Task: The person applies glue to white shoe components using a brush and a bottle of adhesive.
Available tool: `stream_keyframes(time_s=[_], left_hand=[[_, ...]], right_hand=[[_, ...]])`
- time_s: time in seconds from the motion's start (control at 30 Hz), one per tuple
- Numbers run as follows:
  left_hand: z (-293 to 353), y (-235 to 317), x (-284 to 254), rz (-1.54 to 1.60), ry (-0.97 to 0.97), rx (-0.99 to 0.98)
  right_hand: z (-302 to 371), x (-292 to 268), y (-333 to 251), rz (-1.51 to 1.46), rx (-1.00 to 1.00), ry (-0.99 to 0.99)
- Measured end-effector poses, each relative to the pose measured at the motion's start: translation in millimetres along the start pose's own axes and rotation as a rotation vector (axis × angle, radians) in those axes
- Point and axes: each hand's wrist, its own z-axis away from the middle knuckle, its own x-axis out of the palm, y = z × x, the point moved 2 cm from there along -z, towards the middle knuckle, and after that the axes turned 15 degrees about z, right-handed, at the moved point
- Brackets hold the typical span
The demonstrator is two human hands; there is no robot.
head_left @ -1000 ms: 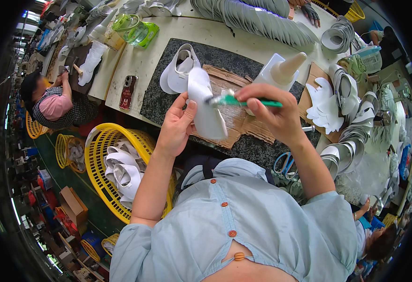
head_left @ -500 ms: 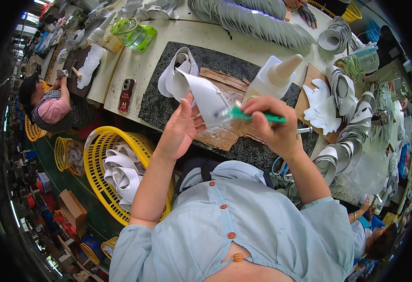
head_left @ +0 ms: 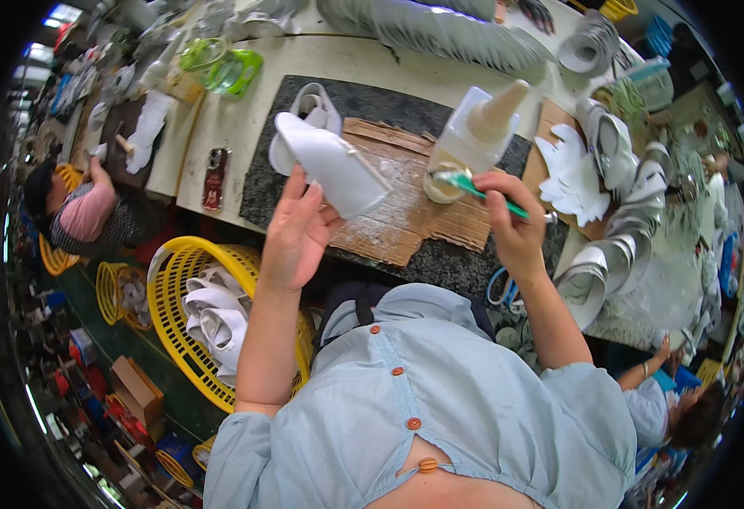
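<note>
My left hand (head_left: 297, 227) holds a curved white shoe upper (head_left: 334, 170) by its lower edge, thumb in front and fingers beneath. In my right hand (head_left: 510, 219) is a brush with a green handle (head_left: 501, 200), gripped between thumb and fingers. Its bristle end lies at the round mouth of a translucent white glue bottle (head_left: 478, 140) with a tall cone-shaped top. Below the piece lies brown cardboard (head_left: 397, 225), smeared with white, on a dark speckled board (head_left: 260, 197). More white shoe uppers (head_left: 314, 109) sit just behind the held one.
A yellow basket (head_left: 161, 316) of white shoe parts stands at my left. White cut pieces (head_left: 571, 174) and a row of curved uppers (head_left: 588, 280) lie to the right. A phone (head_left: 215, 180) rests on the table. Blue-handled scissors (head_left: 499, 287) lie near my right forearm. Co-workers sit at both sides.
The brush has left the white upper and moved right to the glue bottle's mouth. My left hand has shifted left with the upper, which is now tilted differently.
</note>
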Motion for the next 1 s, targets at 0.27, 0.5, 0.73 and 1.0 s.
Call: stream_keyframes(time_s=[0.27,0.5,0.73,1.0], left_hand=[[6.9,-5.9,5.2,0.057,0.009,-0.074],[-0.4,-8.0,13.7,0.011,0.060,-0.068],[-6.4,-12.5,12.6,-0.012,0.011,-0.054],[-13.5,-22.3,25.8,0.066,0.040,-0.048]], right_hand=[[75.2,38.2,88.8,0.673,-0.197,-0.190],[80.3,11.8,90.1,0.667,-0.149,0.034],[165.2,-43.6,113.8,1.070,0.515,0.025],[187.9,-56.2,109.3,1.002,0.595,0.044]])
